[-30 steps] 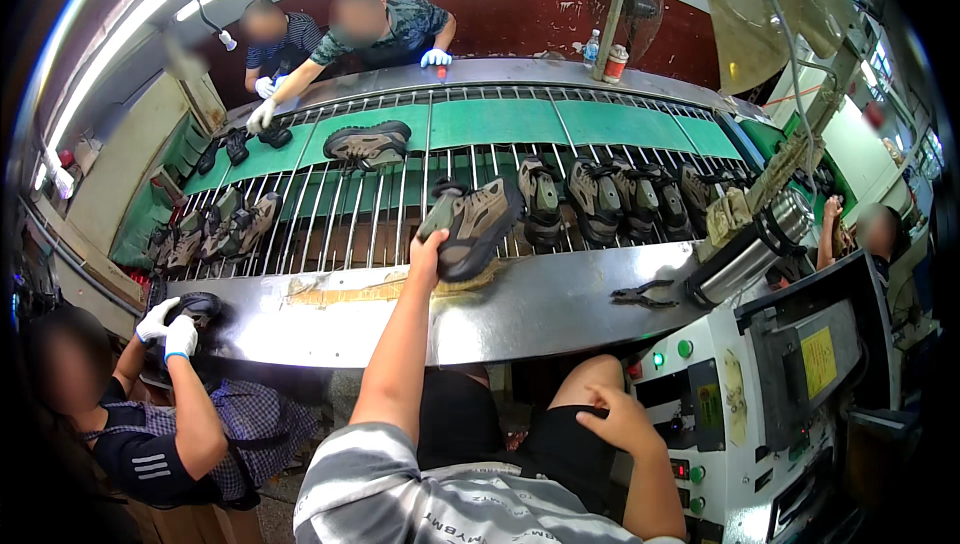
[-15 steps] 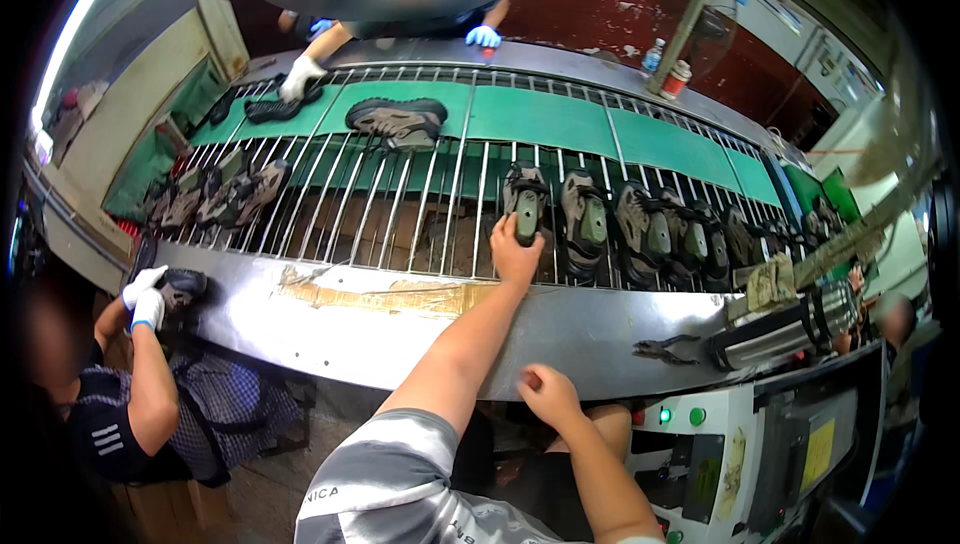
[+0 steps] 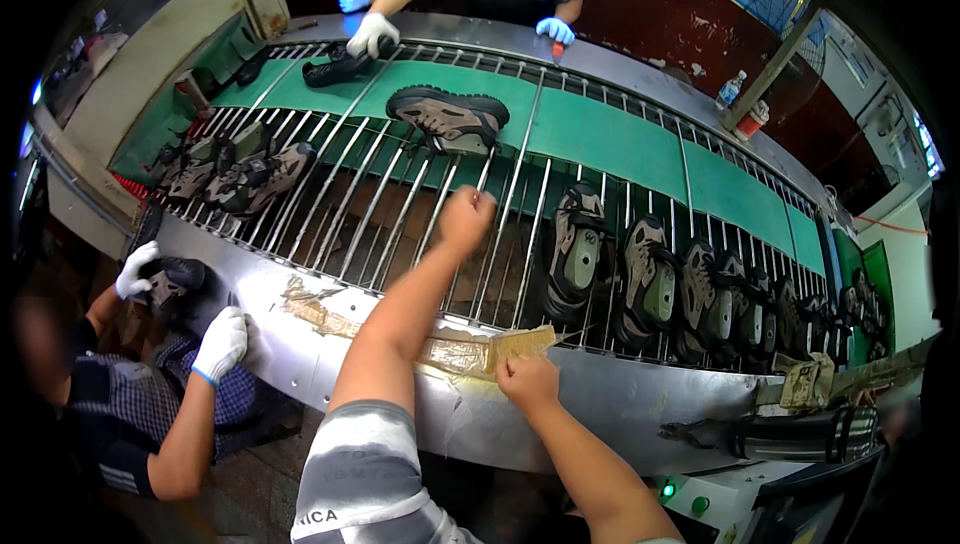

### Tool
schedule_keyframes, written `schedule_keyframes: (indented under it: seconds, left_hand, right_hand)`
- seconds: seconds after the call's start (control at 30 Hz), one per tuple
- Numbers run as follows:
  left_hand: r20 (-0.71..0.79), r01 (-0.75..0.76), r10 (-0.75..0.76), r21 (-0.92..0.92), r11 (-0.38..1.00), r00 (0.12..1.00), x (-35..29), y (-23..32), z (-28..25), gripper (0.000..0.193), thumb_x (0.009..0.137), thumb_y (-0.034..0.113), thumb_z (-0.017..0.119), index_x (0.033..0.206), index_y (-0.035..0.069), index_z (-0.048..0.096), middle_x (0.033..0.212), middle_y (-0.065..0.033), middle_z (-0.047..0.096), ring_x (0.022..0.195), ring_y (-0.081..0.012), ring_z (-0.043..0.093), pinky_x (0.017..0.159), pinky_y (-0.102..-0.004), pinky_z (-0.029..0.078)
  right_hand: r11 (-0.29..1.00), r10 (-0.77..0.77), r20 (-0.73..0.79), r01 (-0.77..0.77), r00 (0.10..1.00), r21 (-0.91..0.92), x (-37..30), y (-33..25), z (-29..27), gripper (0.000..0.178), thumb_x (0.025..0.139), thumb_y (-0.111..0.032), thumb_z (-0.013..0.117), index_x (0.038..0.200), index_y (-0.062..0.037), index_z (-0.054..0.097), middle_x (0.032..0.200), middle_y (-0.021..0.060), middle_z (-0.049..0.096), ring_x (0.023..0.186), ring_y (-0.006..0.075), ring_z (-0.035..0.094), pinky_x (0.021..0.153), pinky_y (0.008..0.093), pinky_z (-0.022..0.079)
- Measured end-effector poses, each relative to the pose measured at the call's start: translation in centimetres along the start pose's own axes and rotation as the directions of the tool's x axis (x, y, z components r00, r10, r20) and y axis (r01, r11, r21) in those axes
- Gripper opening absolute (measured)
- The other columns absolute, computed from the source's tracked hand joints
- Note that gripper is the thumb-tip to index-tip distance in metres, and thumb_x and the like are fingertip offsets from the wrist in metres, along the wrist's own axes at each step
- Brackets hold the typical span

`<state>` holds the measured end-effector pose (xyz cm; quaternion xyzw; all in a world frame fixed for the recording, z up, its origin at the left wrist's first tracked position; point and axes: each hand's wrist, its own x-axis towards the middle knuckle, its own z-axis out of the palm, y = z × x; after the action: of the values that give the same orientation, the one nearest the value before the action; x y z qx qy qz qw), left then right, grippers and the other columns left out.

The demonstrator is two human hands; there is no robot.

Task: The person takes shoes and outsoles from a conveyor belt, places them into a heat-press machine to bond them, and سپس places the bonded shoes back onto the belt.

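Observation:
My left hand (image 3: 468,221) is over the metal bars of the rack (image 3: 400,206), its fingers curled in, with nothing seen in it. Just beyond it, a brown and black shoe (image 3: 450,124) lies on its side at the near edge of the green belt (image 3: 600,139). My right hand (image 3: 528,381) is closed low at the metal ledge, against the taped cardboard strip (image 3: 455,352); its fingertips are hidden. To the right of my left hand stands a shoe with a green last (image 3: 582,262) in it, leaning on the bars beside another such shoe (image 3: 648,284).
More shoes (image 3: 725,299) line the rack rightward; others (image 3: 260,179) sit at its left. Pliers (image 3: 695,433) and a steel flask (image 3: 805,435) lie on the ledge. A co-worker's white glove (image 3: 372,36) holds a black shoe part across the belt; another gloved person (image 3: 220,344) works at left.
My left hand has let go of the shoe with the green last and moved left toward the shoe on the belt. My right hand has come up to the cardboard strip. The view has shifted.

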<state>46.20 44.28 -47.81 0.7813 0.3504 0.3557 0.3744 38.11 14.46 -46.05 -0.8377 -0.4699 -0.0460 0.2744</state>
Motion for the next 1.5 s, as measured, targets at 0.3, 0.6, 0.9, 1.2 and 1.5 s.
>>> schedule_keyframes:
  seconds: [0.3, 0.6, 0.9, 1.2, 1.5]
  left_hand:
    - [-0.137, 0.444, -0.424, 0.332, 0.832, 0.895, 15.8, -9.2, 0.1, 0.053, 0.089, 0.046, 0.049, 0.104, -0.003, 0.064, 0.106, -0.0287, 0.064, 0.105, -0.0433, 0.060, 0.090, -0.0502, 0.046]
    - [0.004, 0.137, -0.147, -0.393, 0.909, 0.989, 12.7, -8.7, -4.5, 0.036, 0.092, 0.022, 0.042, 0.063, 0.003, 0.050, 0.048, -0.0086, 0.049, 0.038, -0.0204, 0.052, 0.042, -0.0350, 0.043]
    - [0.347, 0.370, -0.299, -0.161, 0.915, 0.889, 7.0, -1.6, -14.5, 0.033, 0.093, 0.030, 0.054, 0.069, 0.008, 0.054, 0.058, -0.0015, 0.052, 0.045, -0.0115, 0.051, 0.041, -0.0253, 0.039]
    - [0.286, 0.261, -0.362, 0.337, 0.905, 0.887, 9.7, 0.2, -3.0, 0.053, 0.087, 0.046, 0.057, 0.083, -0.006, 0.064, 0.071, -0.0200, 0.066, 0.052, -0.0314, 0.063, 0.057, -0.0406, 0.052]
    - [-0.016, 0.234, -0.254, 0.448, 0.863, 0.967, 12.1, -2.2, 3.2, 0.041, 0.084, 0.028, 0.062, 0.106, -0.006, 0.052, 0.101, -0.0292, 0.065, 0.096, -0.0435, 0.064, 0.087, -0.0474, 0.050]
  right_hand:
    - [0.999, -0.025, 0.006, 0.025, 1.000, 0.027, 0.4, 0.4, 0.2, 0.027, 0.074, -0.022, 0.066, 0.051, -0.0127, 0.055, 0.053, 0.0044, 0.055, 0.052, 0.0254, 0.057, 0.050, 0.0379, 0.045]
    - [0.998, -0.003, -0.078, 0.007, 0.997, 0.056, 0.2, 0.0, 0.7, 0.027, 0.074, -0.022, 0.066, 0.051, -0.0117, 0.055, 0.054, 0.0049, 0.056, 0.052, 0.0243, 0.058, 0.049, 0.0384, 0.047]
    - [0.995, 0.090, -0.062, -0.087, 0.994, 0.049, 0.2, -1.1, 1.0, 0.027, 0.075, -0.028, 0.063, 0.056, -0.0090, 0.063, 0.060, 0.0087, 0.062, 0.057, 0.0301, 0.061, 0.053, 0.0419, 0.048]
    - [0.992, 0.123, 0.060, -0.125, 0.991, 0.030, 0.6, -1.2, 0.1, 0.028, 0.077, -0.026, 0.058, 0.055, -0.0097, 0.063, 0.061, 0.0088, 0.063, 0.060, 0.0283, 0.063, 0.056, 0.0418, 0.050]
    - [0.993, 0.078, 0.015, -0.079, 0.997, 0.088, 0.8, -0.8, 0.7, 0.024, 0.073, -0.021, 0.063, 0.051, -0.0109, 0.059, 0.056, 0.0066, 0.060, 0.054, 0.0256, 0.060, 0.054, 0.0387, 0.050]
